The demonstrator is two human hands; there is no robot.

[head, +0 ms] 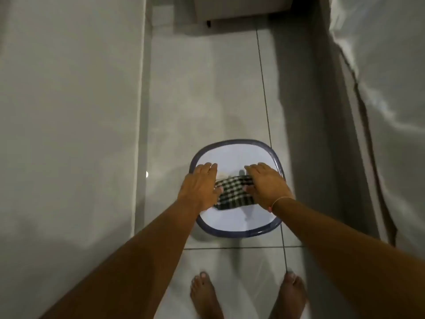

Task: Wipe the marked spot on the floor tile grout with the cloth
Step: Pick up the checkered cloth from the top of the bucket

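A black-and-white checked cloth (pixel 234 192) is stretched between both hands above a white basin with a blue-grey rim (pixel 232 142) that stands on the floor. My left hand (pixel 199 186) grips the cloth's left edge. On the other side, my right hand (pixel 266 186) holds its right edge, a thin band on that wrist. A dark grout line (pixel 264 100) runs away from me across the pale floor tiles and passes under the basin's right side. A cross grout line (pixel 230 248) lies just in front of the basin. I see no clear mark on the grout.
A pale wall (pixel 69 111) rises close on the left. A white sheet-covered bed or sofa edge (pixel 391 111) runs along the right. A white cabinet base (pixel 241 10) stands at the far end. My bare feet (pixel 205 295) stand behind the basin.
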